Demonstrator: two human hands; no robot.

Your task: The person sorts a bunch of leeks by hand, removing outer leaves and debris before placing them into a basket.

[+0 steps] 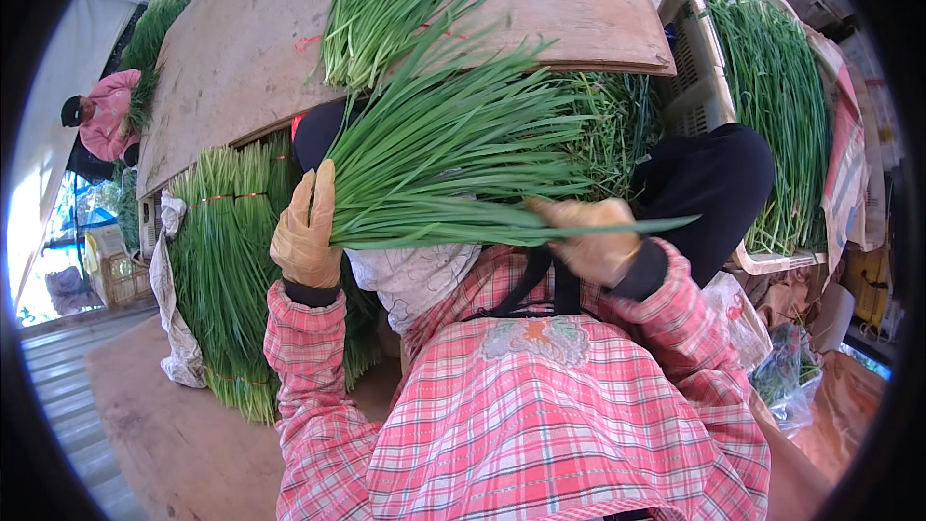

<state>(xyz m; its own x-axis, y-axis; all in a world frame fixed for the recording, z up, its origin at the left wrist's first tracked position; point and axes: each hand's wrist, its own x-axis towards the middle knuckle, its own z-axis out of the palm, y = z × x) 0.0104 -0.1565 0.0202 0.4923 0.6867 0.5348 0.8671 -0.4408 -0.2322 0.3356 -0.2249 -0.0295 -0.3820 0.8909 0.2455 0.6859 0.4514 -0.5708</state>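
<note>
The left hand [306,229], in a tan glove, is closed around the cut ends of a fan of long green chives [453,150], gripping the bunch just below the near edge of the wooden board [231,58] that serves as the work surface. The leaves spread up and to the right from that grip, crossing over the board's front edge. The right hand [590,236], also gloved, sits to the right of the bunch and below the board; its fingers are curled on a few loose blades that stick out sideways, though how tightly they pinch I cannot tell. A second, loose heap of chives [386,10] lies on top of the board. Under the board's left end, tied bundles of chives [231,270] lie stacked in rows. Beyond the board's right end stands a white plastic crate [699,87] packed with more green stalks. Far off past the board's left corner, another person in a pink top [106,116] bends over. The person's plaid pink sleeves rise from the lower edge.
</note>
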